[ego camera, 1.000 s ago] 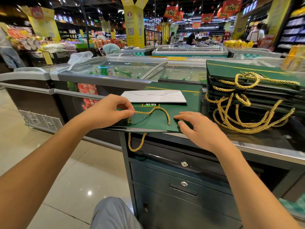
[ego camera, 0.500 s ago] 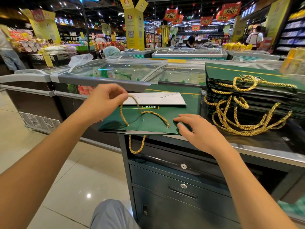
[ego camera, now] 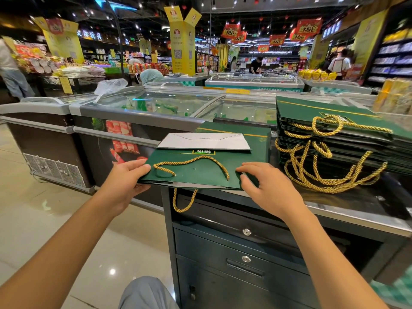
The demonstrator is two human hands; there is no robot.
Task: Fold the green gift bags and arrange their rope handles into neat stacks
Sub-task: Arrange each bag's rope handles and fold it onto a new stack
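While the flattened green bag (ego camera: 200, 172) lies at the counter (ego camera: 356, 206) edge, we pinch its left side in our left hand (ego camera: 127, 186) and press its right corner with our right hand (ego camera: 267, 190), fingers spread, probably to square it for the stack (ego camera: 334, 139) alongside.

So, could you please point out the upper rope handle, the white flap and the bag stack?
upper rope handle (ego camera: 196, 160): head view, middle of its arc.
white flap (ego camera: 204, 141): head view, its centre.
bag stack (ego camera: 307, 110): head view, top bag's green face.
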